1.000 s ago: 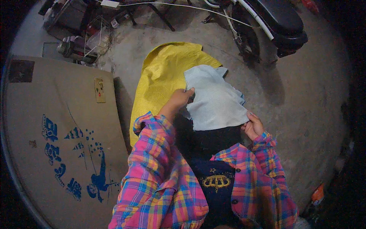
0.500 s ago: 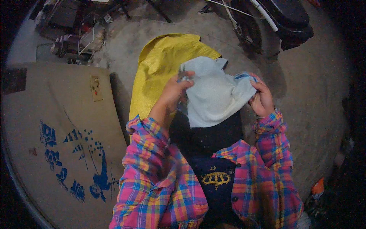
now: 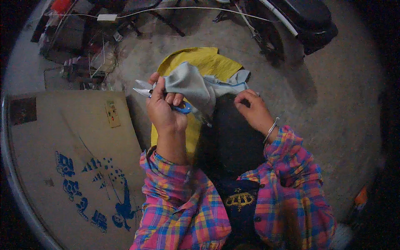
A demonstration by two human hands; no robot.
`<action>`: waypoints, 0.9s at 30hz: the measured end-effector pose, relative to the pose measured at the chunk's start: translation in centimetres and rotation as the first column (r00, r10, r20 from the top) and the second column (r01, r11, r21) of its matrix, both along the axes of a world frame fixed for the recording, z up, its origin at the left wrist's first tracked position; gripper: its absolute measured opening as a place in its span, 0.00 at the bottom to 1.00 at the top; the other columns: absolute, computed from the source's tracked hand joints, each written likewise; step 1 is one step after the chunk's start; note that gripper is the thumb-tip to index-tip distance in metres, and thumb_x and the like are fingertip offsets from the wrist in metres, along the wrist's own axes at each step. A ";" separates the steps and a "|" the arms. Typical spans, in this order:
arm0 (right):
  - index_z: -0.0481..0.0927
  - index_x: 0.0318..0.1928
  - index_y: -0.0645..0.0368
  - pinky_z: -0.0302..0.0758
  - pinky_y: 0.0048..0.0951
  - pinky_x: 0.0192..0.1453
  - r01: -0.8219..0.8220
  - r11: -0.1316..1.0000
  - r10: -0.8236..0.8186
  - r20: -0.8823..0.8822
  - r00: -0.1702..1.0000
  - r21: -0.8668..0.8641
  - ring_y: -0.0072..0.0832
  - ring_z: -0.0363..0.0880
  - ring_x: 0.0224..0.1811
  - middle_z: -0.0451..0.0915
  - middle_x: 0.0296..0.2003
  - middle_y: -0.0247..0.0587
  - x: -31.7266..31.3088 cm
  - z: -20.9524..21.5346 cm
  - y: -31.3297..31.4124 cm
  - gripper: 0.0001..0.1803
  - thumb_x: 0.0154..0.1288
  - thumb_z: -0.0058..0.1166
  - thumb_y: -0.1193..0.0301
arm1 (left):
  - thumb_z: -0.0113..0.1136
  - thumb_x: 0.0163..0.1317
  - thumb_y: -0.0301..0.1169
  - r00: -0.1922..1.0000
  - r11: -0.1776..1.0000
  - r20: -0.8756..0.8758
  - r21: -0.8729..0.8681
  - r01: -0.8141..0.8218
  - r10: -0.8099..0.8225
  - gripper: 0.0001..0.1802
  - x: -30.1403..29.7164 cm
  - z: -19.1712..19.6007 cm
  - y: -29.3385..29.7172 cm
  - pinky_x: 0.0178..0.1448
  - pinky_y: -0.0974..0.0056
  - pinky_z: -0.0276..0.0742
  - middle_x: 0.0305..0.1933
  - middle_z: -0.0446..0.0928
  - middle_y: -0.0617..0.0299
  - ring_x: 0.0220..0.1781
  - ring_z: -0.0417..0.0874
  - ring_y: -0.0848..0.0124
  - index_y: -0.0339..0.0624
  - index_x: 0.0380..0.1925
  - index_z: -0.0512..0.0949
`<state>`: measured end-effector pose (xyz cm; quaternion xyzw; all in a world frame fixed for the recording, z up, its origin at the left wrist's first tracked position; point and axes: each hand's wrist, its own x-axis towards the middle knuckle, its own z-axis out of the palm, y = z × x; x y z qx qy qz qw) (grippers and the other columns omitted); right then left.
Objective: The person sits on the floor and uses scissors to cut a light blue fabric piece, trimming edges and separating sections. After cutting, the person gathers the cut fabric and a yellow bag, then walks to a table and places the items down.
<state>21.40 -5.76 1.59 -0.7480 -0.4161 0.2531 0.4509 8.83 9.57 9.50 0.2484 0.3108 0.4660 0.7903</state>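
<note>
My left hand [image 3: 166,108] is closed around a pair of thread snips [image 3: 184,108]; the metal blades stick out to the left and the blue handle shows below the fingers. The same hand pinches a light grey-blue cloth [image 3: 187,81] between thumb and finger. The cloth hangs bunched, with a dark blue line along its edge. My right hand [image 3: 255,110] has its thumb and fingers bent together at the right end of that edge. A yellow woven sheet [image 3: 196,58] lies beneath and beyond the cloth, partly hidden by it.
At left stands a tan panel-like surface [image 3: 41,141] with blue printing and a small socket plate [image 3: 112,113]. A dark two-wheeled vehicle [image 3: 308,25] is at the far right. A wire rack [image 3: 100,58] and clutter sit far left. A white cable [image 3: 200,7] crosses the top.
The cloth has been turned and gathered, so its blue edge now runs between my hands. My left hand moved left and turned palm up, baring the snips. My right hand moved down and left.
</note>
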 end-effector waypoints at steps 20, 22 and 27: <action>0.73 0.39 0.65 0.67 0.31 0.47 0.653 0.730 -0.668 -0.412 0.619 -0.203 0.38 0.72 0.41 0.75 0.36 0.49 -1.4 -9.9 10.7 0.15 0.48 0.40 0.80 | 0.49 0.56 0.26 0.969 0.963 -0.168 0.228 -0.142 0.182 0.10 -0.3 2.5 2.6 0.16 0.76 0.54 0.21 0.63 0.70 0.14 0.55 0.84 0.43 0.38 0.64; 0.73 0.38 0.66 0.66 0.30 0.47 0.738 0.674 -0.705 -0.302 0.641 -0.009 0.37 0.73 0.40 0.75 0.35 0.49 3.0 -4.6 10.2 0.18 0.45 0.35 0.83 | 0.50 0.55 0.25 0.976 0.959 -0.133 0.250 -0.136 0.173 0.10 -0.3 3.1 4.2 0.16 0.76 0.53 0.22 0.63 0.70 0.14 0.55 0.84 0.42 0.38 0.64; 0.73 0.40 0.64 0.67 0.26 0.45 0.539 0.722 -0.632 0.098 0.768 0.434 0.31 0.73 0.37 0.76 0.33 0.44 7.9 12.8 6.3 0.22 0.42 0.33 0.86 | 0.52 0.54 0.28 0.982 0.941 -0.119 0.323 -0.105 0.150 0.09 0.3 6.5 5.4 0.17 0.77 0.54 0.23 0.67 0.70 0.17 0.62 0.83 0.43 0.35 0.67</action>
